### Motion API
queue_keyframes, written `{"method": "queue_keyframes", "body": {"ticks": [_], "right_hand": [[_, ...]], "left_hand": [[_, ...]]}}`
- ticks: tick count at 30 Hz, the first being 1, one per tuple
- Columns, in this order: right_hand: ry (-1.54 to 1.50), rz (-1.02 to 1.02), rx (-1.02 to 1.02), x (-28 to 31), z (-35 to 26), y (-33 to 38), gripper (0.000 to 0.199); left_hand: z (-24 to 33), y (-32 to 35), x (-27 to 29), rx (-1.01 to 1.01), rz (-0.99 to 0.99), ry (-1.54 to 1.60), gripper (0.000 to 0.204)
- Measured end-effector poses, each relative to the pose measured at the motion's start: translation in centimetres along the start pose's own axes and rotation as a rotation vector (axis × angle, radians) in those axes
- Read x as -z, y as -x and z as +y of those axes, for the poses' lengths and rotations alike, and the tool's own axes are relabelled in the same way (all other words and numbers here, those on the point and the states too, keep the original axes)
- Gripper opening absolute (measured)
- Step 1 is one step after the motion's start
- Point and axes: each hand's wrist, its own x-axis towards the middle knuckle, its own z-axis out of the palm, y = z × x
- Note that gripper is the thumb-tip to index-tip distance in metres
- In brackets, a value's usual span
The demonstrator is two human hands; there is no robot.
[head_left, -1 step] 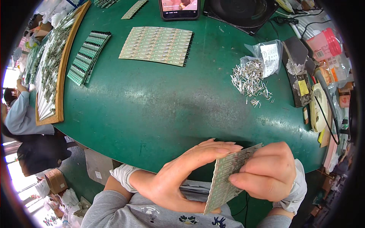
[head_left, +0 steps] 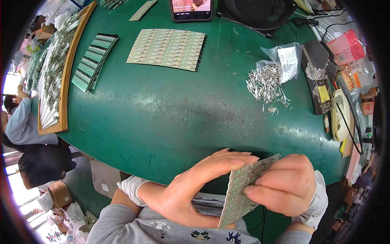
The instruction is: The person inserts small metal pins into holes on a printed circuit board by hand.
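Both my hands hold a pale green circuit board panel [head_left: 240, 189] upright at the near edge of the green table [head_left: 178, 118]. My left hand [head_left: 199, 187] lies flat against its left face, fingers stretched along the top edge. My right hand [head_left: 286, 185] pinches its right side between thumb and fingers. On the table beyond lies a pile of small silver metal pins [head_left: 266, 85], spilling from a clear plastic bag [head_left: 284, 59].
A flat circuit board panel [head_left: 167, 49] lies at the table's far middle, with a stack of green boards [head_left: 92, 61] to its left. A wooden-framed tray [head_left: 55, 77] of parts runs along the left. A phone [head_left: 191, 9] stands at the back. Tools and boxes crowd the right edge. A person sits at left [head_left: 20, 122].
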Motion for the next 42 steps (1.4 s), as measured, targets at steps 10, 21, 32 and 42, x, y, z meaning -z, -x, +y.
{"method": "queue_keyframes", "body": {"ticks": [10,21,32,42], "right_hand": [[0.411,-0.083,0.160,1.0,-0.1,1.0,0.027],[0.868,-0.273,-0.198,3.3,5.8,0.0,0.020],[0.740,-0.113,-0.263,2.8,5.3,-0.6,0.026],[0.258,0.106,-0.332,2.2,1.9,-1.3,0.026]], "left_hand": [[-0.4,-0.1,-0.1,-0.002,-0.021,-0.008,0.117],[-0.7,-0.2,-0.8,-0.026,0.091,0.154,0.094],[-0.6,0.1,-0.5,-0.032,0.059,0.119,0.102],[-0.9,0.2,-1.0,-0.048,0.103,0.157,0.094]]}}
